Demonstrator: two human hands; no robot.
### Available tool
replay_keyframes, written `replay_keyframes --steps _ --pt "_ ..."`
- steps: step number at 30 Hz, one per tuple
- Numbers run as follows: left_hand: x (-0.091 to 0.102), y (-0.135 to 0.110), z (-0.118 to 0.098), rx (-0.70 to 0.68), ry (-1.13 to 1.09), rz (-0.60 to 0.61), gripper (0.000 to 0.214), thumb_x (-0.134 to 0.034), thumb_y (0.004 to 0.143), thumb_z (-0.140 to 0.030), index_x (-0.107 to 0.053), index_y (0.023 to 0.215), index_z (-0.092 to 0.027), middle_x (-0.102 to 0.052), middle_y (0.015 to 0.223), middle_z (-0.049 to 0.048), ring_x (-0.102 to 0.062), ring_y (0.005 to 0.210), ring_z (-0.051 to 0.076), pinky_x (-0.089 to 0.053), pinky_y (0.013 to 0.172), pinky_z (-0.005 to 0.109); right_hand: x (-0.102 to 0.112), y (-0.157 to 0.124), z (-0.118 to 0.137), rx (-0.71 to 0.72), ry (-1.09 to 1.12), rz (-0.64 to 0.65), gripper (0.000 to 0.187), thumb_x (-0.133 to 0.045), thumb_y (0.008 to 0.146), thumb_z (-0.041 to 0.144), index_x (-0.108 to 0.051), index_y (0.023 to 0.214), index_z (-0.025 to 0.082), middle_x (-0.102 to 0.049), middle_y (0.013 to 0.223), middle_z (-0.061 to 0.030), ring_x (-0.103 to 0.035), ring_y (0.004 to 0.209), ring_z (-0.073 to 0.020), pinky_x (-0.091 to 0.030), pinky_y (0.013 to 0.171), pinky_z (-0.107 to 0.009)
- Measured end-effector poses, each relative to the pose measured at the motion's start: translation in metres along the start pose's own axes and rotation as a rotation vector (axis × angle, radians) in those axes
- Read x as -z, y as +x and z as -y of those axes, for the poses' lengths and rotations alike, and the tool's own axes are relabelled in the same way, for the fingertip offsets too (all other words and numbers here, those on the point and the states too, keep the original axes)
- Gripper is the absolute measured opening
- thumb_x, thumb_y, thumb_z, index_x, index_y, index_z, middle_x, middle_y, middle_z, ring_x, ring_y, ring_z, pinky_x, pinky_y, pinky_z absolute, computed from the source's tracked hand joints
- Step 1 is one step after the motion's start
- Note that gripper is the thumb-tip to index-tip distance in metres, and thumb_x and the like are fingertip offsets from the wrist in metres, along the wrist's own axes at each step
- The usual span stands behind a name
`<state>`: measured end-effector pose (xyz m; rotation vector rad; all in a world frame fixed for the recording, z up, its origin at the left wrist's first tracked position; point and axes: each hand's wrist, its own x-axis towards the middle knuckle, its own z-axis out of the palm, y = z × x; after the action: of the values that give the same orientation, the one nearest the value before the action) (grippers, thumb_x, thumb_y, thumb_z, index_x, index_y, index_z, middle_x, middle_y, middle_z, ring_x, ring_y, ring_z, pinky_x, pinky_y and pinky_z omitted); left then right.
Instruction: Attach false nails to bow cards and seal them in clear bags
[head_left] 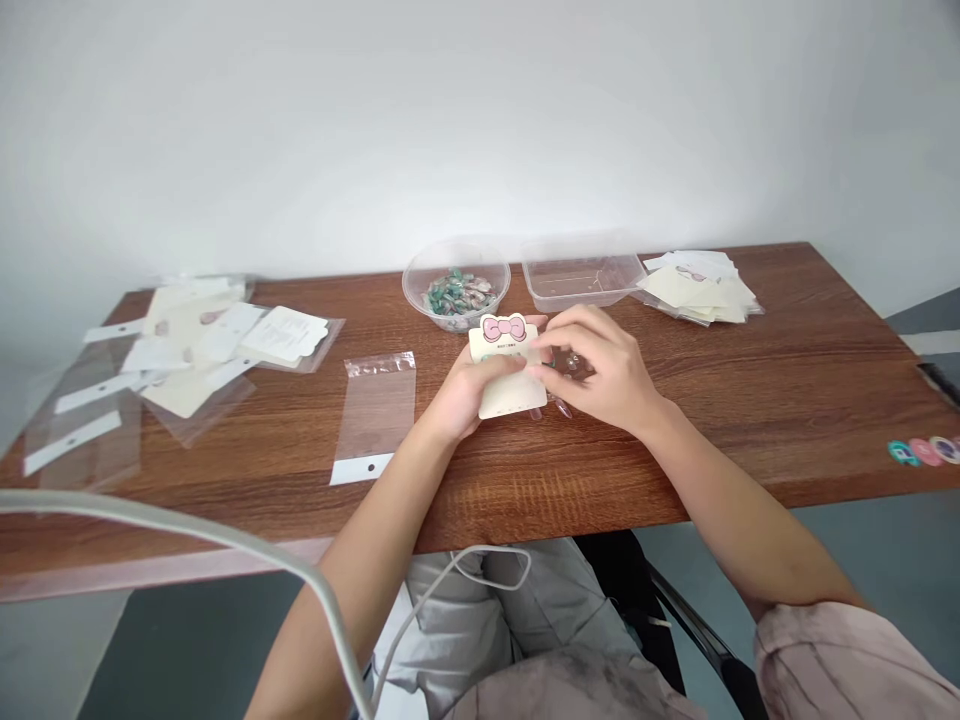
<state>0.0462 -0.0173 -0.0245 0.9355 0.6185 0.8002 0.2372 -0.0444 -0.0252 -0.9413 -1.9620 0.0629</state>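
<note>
Just now, left hand [476,390]: is grasping a bow-topped cream card [510,400] from beneath, with the thumb lying across its face.
Right hand [604,368]: is curving over the card's right side, its fingertips [541,352] touching the card; whether they are pinching anything small there, I cannot tell.
Card position: is resting between the hands, just above a wood-grain table [787,400], with its pink bow pointing away from the person.
Just below the right hand: small transparent pieces [556,406] are showing by the card's corner.
Ahead of the hands: a clear plastic bowl [456,312] is holding teal and pink pieces, beside a clear rectangular tub [581,285].
Ahead of the right hand: a stack of bagged cards [697,288] is lying.
Left of the left hand: a clear bag with a punched white strip [375,410] is lying flat, and a spread of bagged cards [195,345] is lying farther out.
</note>
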Motion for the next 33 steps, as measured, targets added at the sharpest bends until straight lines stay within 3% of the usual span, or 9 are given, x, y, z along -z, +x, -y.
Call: replay_keyframes --steps 4,9,12,15,23,33 --pt "0.004 0.001 -0.004 0.0 -0.037 -0.013 0.066 -0.074 0.075 -0.02 -0.059 0.14 -0.015 -0.077 0.103 0.0098 -0.076 0.089 0.03 -0.064 0.072 0.041 0.017 0.004 -0.011 -0.121 -0.064 -0.065 0.004 -0.067 0.096 0.026 -0.07 0.098 0.026 -0.071 0.093 -0.0028 -0.067 0.086 -0.0211 -0.054 0.075 -0.038" --pt "0.003 0.001 -0.01 -0.042 -0.038 -0.071 0.065 -0.073 0.073 -0.016 -0.06 0.137 -0.012 -0.076 0.098 0.0074 -0.078 0.086 0.028 -0.064 0.076 0.04 0.03 0.0 -0.036 -0.381 -0.208 0.251 0.011 -0.062 0.096 0.019 -0.071 0.091 0.023 -0.071 0.091 -0.0038 -0.064 0.083 -0.0222 -0.05 0.077 -0.039" --pt "0.003 0.0 -0.012 -0.05 -0.052 -0.069 0.066 -0.074 0.073 -0.017 -0.06 0.137 -0.011 -0.076 0.097 0.0079 -0.078 0.084 0.028 -0.064 0.075 0.04 0.026 -0.004 -0.046 -0.44 -0.292 0.424 0.01 -0.063 0.094 0.019 -0.073 0.093 0.022 -0.071 0.094 -0.0055 -0.065 0.091 -0.0256 -0.049 0.081 -0.042" --pt "0.003 0.0 -0.012 -0.051 -0.062 -0.069 0.065 -0.075 0.074 -0.018 -0.06 0.137 -0.01 -0.076 0.097 0.0083 -0.078 0.083 0.028 -0.064 0.075 0.039 0.019 -0.007 -0.051 -0.466 -0.317 0.518 0.012 -0.064 0.095 0.022 -0.074 0.1 0.022 -0.071 0.098 -0.007 -0.065 0.098 -0.0281 -0.05 0.084 -0.043" --pt "0.002 0.0 -0.012 -0.045 -0.039 -0.082 0.066 -0.076 0.073 -0.018 -0.059 0.136 -0.011 -0.076 0.097 0.0079 -0.078 0.083 0.027 -0.063 0.074 0.038 0.015 -0.008 -0.053 -0.499 -0.301 0.529 0.016 -0.062 0.095 0.025 -0.075 0.105 0.022 -0.071 0.1 -0.0078 -0.065 0.099 -0.0288 -0.05 0.084 -0.043" --pt "0.003 0.001 -0.014 -0.035 -0.07 -0.093 0.065 -0.073 0.072 -0.024 -0.062 0.134 -0.012 -0.077 0.096 0.0086 -0.078 0.081 0.028 -0.061 0.072 0.038 0.014 -0.008 -0.054 -0.463 -0.24 0.487 0.003 -0.065 0.092 0.023 -0.068 0.093 0.022 -0.07 0.096 -0.0059 -0.065 0.093 -0.0258 -0.05 0.082 -0.042"
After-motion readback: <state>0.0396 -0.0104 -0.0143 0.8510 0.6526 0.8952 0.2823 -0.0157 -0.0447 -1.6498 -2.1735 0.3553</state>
